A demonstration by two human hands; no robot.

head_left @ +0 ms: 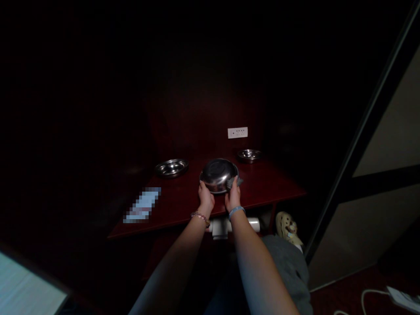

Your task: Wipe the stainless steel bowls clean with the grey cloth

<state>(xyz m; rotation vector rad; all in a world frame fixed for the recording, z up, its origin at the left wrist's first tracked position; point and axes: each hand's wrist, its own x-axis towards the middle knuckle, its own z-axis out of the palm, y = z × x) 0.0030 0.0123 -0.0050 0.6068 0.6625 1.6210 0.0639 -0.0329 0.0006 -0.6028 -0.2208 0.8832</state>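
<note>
A shiny metal bowl (216,173) is held between both my hands over the front middle of the dark red shelf (183,197); it appears to be upside down, with its base facing up. My left hand (206,199) grips the near left side of its rim. On the near right side, my right hand (233,195) grips the bowl, with a small grey wad (231,183), perhaps a cloth or scouring pad, pressed against the metal. The fingers under the bowl are hidden.
Two more metal bowls stand on the shelf, one at the left (172,167) and one at the back right (249,155). A blurred pale blue item (143,205) lies front left. A white socket panel (238,132) is on the back wall. White rolled objects (220,227) sit below the shelf.
</note>
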